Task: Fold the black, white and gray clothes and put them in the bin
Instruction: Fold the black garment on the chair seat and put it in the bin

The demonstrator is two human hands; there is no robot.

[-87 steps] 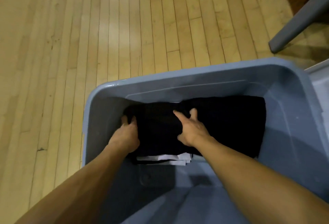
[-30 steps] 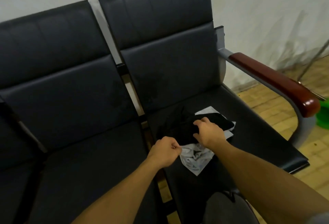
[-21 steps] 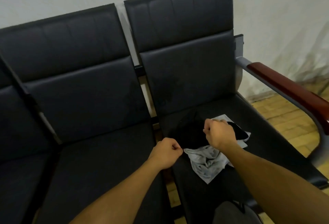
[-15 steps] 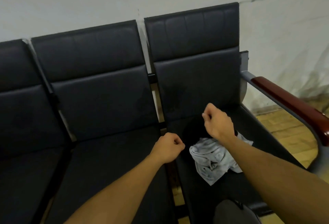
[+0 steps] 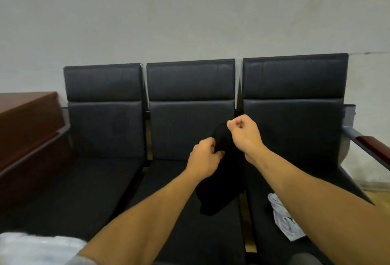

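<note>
Both hands hold a limp black cloth garment (image 5: 221,178) in the air in front of the three-seat black padded bench (image 5: 190,121): the right hand (image 5: 244,134), the higher one, pinches the garment's top edge with curled fingers, and the left hand (image 5: 203,160) grips a fold lower down with fingers closed around it. The garment hangs between the forearms above the bench's middle seat. A crumpled light grey cloth (image 5: 283,218) lies on the bench's right-hand seat, partly hidden by the right forearm.
</note>
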